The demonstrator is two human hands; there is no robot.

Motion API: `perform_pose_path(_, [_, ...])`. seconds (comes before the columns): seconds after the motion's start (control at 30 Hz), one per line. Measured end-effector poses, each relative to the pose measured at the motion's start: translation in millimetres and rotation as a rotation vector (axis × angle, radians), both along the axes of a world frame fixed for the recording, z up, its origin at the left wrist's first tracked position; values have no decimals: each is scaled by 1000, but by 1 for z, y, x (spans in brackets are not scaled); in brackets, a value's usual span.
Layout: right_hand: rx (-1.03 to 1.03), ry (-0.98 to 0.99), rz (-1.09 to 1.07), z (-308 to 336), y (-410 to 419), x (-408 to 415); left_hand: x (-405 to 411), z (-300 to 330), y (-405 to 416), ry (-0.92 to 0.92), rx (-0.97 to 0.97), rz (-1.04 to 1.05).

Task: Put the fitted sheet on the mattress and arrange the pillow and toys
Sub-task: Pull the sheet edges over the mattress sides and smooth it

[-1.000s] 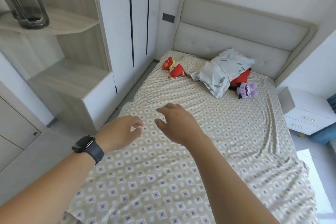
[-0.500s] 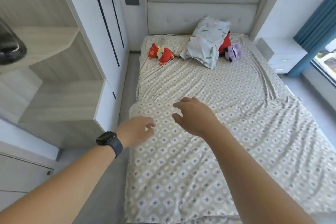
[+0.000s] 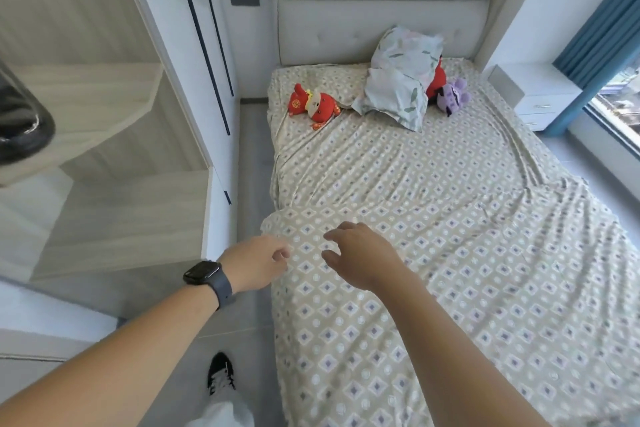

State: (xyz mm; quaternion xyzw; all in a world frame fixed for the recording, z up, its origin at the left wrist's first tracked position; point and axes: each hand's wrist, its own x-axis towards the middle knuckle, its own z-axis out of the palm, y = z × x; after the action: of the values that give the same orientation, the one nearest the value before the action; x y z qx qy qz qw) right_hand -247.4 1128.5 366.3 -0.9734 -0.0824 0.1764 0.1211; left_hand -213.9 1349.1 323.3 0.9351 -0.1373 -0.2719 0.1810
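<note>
The fitted sheet [image 3: 433,253], beige with a diamond print, lies over the mattress, wrinkled, with a doubled-over band crossing the bed from the left edge to the right. Its near-left part hangs down over the mattress side. The left hand [image 3: 258,262], a smartwatch [image 3: 204,276] on its wrist, pinches the sheet's edge at the left side of the bed. The right hand [image 3: 360,258] hovers just beside it over the sheet, fingers loosely curled and holding nothing.

At the headboard [image 3: 384,3] end, the pillow [image 3: 401,76] sits tilted, partly covering a red toy [image 3: 437,78]; a purple plush [image 3: 452,99] lies just to its right, and a red plush [image 3: 313,106] lies apart to the left.

A narrow floor strip [image 3: 252,135] runs between the bed's left edge and the wardrobe [image 3: 194,45]. A nightstand [image 3: 533,94] stands by the far right corner.
</note>
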Motion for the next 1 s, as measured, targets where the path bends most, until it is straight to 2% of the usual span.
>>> perform_pose_path(0.13, [0,23,-72,-14,77,71,72,-10,58,8,-17,-66])
perform_pose_path(0.23, [44,57,-91,-21,129,118,116,-7,97,-40,-20,-27])
perform_pose_path(0.4, [29,155,-176,-37,160,171,171,-14,140,43,-54,16])
perform_pose_path(0.53, [-13,225,-229,-59,146,192,207,-50,129,86,-57,35])
perform_pose_path(0.7, [43,243,-368,-89,100,214,244,-96,85,178,6,-25])
perform_pose_path(0.8, [69,279,-445,-109,69,235,288,-118,55,199,81,-75])
perform_pose_path(1.0, [52,334,-446,-160,29,313,387,-180,24,180,141,-3])
